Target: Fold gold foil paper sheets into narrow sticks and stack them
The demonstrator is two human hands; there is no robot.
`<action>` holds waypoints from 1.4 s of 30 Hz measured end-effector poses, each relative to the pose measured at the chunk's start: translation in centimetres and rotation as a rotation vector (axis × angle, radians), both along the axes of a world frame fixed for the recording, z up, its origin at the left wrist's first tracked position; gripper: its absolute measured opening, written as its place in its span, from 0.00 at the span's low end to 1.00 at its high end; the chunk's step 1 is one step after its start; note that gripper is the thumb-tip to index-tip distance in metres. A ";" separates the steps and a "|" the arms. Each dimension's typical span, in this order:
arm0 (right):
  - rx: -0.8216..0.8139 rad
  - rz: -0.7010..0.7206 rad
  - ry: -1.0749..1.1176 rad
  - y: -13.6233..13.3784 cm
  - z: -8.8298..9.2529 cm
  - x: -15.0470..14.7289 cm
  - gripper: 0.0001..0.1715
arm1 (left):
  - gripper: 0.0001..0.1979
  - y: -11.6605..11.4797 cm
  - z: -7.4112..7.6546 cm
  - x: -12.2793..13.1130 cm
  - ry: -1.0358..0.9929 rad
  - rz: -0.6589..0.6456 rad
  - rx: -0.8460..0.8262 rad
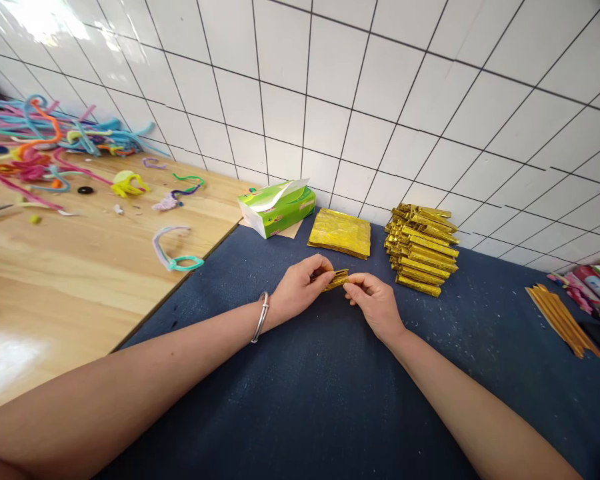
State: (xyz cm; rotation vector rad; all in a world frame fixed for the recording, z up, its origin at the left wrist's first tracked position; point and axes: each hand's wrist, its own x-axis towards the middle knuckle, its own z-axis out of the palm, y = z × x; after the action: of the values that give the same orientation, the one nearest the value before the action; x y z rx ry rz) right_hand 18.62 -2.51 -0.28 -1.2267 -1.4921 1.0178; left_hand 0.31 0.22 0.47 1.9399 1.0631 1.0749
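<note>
White wall tiles rise behind a dark blue tabletop, where a small folded gold piece sits between the person's hands, near a stack of flat gold sheets and left of a pile of gold rolls. Left hand pinches its left part between thumb and fingers; right hand pinches its right end. Working it well probably calls for light, even pressure from both hands, keeping its long edges parallel so it doesn't crease or skew.
</note>
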 end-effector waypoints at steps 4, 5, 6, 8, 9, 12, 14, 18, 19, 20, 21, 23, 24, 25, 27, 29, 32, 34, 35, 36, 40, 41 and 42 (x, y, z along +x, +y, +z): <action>-0.001 -0.002 -0.006 0.0 -0.1 0.0 0.13 | 0.05 0.0 -0.3 0.1 0.007 0.012 0.031; -0.004 -0.001 -0.005 0.0 -0.1 0.0 0.13 | 0.05 0.0 -0.3 0.1 0.009 0.014 0.041; -0.008 -0.001 -0.003 0.0 -0.1 0.0 0.13 | 0.05 0.0 -0.4 0.1 0.011 0.016 0.049; -0.018 0.001 0.001 0.0 0.0 0.0 0.14 | 0.04 0.0 -0.4 0.2 0.012 0.019 0.060; -0.020 0.002 0.006 0.1 0.1 0.0 0.14 | 0.04 0.0 -0.4 0.1 0.013 0.019 0.064; -0.028 0.003 0.028 0.1 0.2 0.0 0.14 | 0.04 -0.1 -0.4 0.1 0.025 0.008 0.073; -0.037 0.001 0.043 0.1 0.2 0.0 0.14 | 0.04 -0.1 -0.4 0.1 0.033 0.000 0.079; -0.054 -0.001 0.055 0.2 0.2 0.0 0.14 | 0.04 -0.2 -0.2 0.1 0.035 -0.016 0.085; -0.054 -0.001 0.056 0.2 0.2 0.0 0.14 | 0.04 -0.2 -0.2 0.1 0.034 -0.021 0.088; -0.054 -0.001 0.057 0.1 0.1 0.0 0.14 | 0.04 -0.2 -0.2 0.1 0.034 -0.024 0.091; -0.053 -0.001 0.058 0.1 0.1 0.1 0.14 | 0.04 -0.2 -0.2 0.1 0.035 -0.028 0.094; -0.053 -0.002 0.061 0.1 0.0 0.1 0.14 | 0.04 -0.3 -0.1 0.1 0.041 -0.031 0.099; -0.054 -0.001 0.063 0.1 0.0 0.1 0.14 | 0.04 -0.3 -0.1 0.1 0.044 -0.030 0.101; -0.054 0.001 0.064 0.2 0.0 0.1 0.15 | 0.04 -0.3 -0.1 0.1 0.047 -0.029 0.102; -0.057 0.006 0.063 0.2 0.0 0.1 0.15 | 0.04 -0.4 -0.1 0.1 0.050 -0.026 0.108; -0.062 0.009 0.063 0.2 0.1 0.1 0.15 | 0.05 -0.4 0.0 0.1 0.052 -0.030 0.119; -0.071 0.009 0.067 0.2 0.2 0.1 0.14 | 0.05 -0.5 0.0 0.1 0.063 -0.041 0.135; -0.078 0.009 0.070 0.1 0.3 0.1 0.14 | 0.05 -0.5 0.0 0.1 0.072 -0.041 0.147; -0.082 0.009 0.072 0.1 0.3 0.1 0.14 | 0.05 -0.4 0.0 0.1 0.076 -0.040 0.155; -0.086 0.008 0.076 0.1 0.3 0.1 0.14 | 0.05 -0.4 0.0 0.1 0.079 -0.041 0.164; -0.104 0.010 0.106 0.2 0.4 0.1 0.14 | 0.05 -0.4 0.0 0.2 0.095 -0.055 0.202; -0.112 0.011 0.119 0.2 0.4 0.1 0.14 | 0.04 -0.4 0.0 0.2 0.099 -0.061 0.209; -0.122 0.012 0.134 0.2 0.4 0.1 0.14 | 0.04 -0.4 0.0 0.2 0.104 -0.067 0.213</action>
State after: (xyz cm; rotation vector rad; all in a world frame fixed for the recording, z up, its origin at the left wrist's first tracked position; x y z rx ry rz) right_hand 18.72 -2.30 0.15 -1.2106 -1.3521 1.1900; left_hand 0.49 -0.16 0.46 2.2050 0.9636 1.0978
